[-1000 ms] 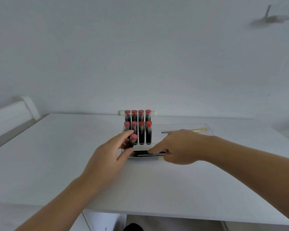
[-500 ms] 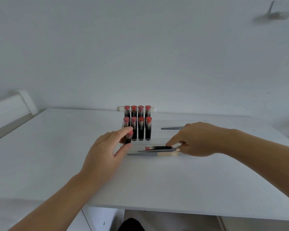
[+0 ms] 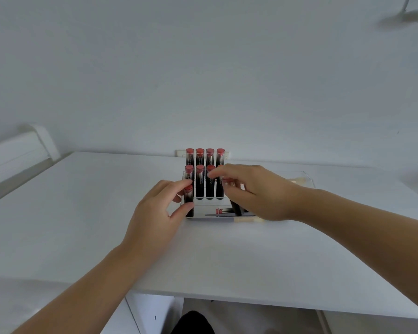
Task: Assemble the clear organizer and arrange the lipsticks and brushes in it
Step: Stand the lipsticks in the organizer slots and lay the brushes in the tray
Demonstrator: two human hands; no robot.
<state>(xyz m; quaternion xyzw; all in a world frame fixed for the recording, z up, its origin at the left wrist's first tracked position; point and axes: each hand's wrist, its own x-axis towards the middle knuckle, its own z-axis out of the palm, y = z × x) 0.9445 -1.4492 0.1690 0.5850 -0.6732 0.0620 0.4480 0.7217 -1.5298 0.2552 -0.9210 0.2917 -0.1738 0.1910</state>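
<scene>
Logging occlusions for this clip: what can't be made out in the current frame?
- Head view: right hand covers the fourth middle-row lipstick and the tube it grips.
- Clear organizer: walls barely visible.
- Lipstick label print: too small.
- Brush: bristle end hidden.

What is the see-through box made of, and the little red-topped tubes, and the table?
The organizer looks like clear hard plastic, maybe acrylic: you see the table through it and its edges catch light. The lipsticks seem to be glossy plastic, with dark bodies, red tops and printed lettering. The table is matte white, perhaps painted or laminated board; it shows no grain or shine.
</scene>
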